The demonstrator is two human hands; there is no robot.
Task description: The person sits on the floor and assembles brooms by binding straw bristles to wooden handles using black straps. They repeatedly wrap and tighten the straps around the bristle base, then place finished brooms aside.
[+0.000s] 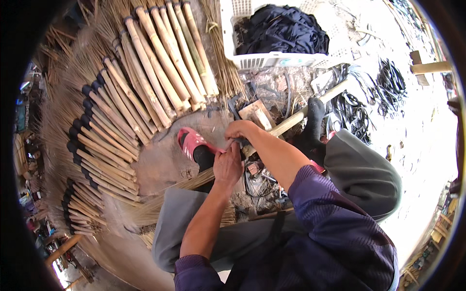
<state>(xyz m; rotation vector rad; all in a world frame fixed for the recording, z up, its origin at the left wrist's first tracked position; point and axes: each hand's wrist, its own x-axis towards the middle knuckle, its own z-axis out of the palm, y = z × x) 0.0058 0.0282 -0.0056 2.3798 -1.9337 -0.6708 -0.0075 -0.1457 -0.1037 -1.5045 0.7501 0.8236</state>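
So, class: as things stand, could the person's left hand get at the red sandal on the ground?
Probably yes. The left hand sits right beside the red sandal, with nothing between them; it would first need to let go of the wooden stick.

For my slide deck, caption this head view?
Both hands, left hand and right hand, work a bamboo stick beside rows of brooms.

Left of me: rows of tan bamboo-handled straw brooms. Ahead: white plastic basket w/ dark navy cloth; black rubber strips right.

Pale bamboo stick — slanting, gripped
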